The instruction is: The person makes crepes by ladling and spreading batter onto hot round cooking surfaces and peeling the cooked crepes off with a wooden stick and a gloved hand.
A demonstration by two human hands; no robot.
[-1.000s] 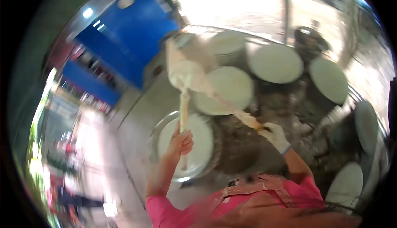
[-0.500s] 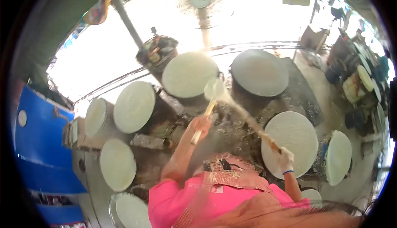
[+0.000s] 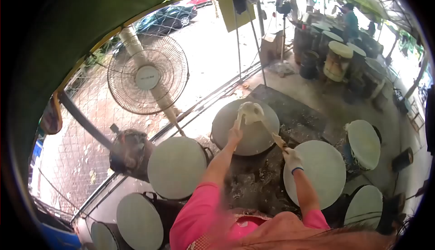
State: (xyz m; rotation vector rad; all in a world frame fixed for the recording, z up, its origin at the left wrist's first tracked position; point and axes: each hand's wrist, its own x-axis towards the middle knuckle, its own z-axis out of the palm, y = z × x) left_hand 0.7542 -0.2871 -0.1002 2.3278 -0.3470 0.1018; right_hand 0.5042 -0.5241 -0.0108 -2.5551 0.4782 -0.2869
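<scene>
My left hand (image 3: 234, 135) is bare and wrapped round the pale handle of a ladle (image 3: 247, 111), whose whitish head is over the large grey round griddle (image 3: 222, 134) in front of me. In a white glove with a blue cuff, my right hand (image 3: 293, 159) grips a long wooden stick (image 3: 279, 141), darker near the fingers. Its far end reaches up to the ladle's head; whether the two touch I cannot tell. Below the right hand lies a round griddle with a pale top (image 3: 317, 182).
Several more pale-topped round griddles surround me, including one at left (image 3: 176, 168) and one at right (image 3: 364, 145). A standing fan (image 3: 148, 77) is behind a left-hand griddle. Drums (image 3: 339, 62) and a person (image 3: 350, 21) are at the back right.
My view has turned right, so the fan and griddles appear further left. Both hands, still gripping their tools, have come closer together, and the tool heads are now over the grey griddle.
</scene>
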